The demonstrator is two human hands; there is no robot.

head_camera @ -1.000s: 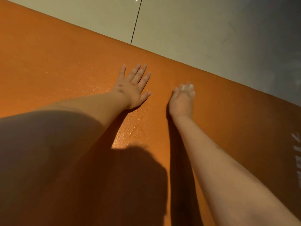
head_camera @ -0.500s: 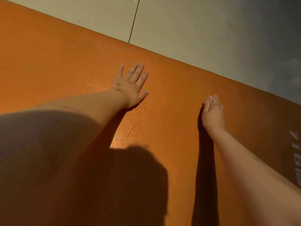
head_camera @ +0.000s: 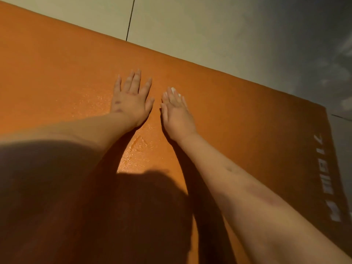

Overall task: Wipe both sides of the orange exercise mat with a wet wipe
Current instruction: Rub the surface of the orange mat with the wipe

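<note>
**A:** What's changed?

**B:** The orange mat (head_camera: 57, 63) lies flat on the floor as before. The left hand (head_camera: 131, 100) hasn't moved. The right hand (head_camera: 176, 113) was out to the right half a second ago and has swept back to lie just beside the left.

**A:** Holding anything?

**B:** Its fingers are straight, palm down, pressing the wet wipe (head_camera: 173, 90) onto the mat. Only a white scrap shows past the fingertips. The left hand is spread flat with nothing in it, and I'd say it's bracing.

**A:** Meaning?

**B:** Probably back-and-forth strokes, partway through this side. Whether the other side is done, I can't tell.

**A:** And around it?

**B:** Pale floor tiles (head_camera: 209, 35) beyond the far edge, a shadow (head_camera: 133, 216) over the near part, white lettering (head_camera: 325, 178) at the right end, and a wet sheen (head_camera: 137, 147) between the forearms.
</note>
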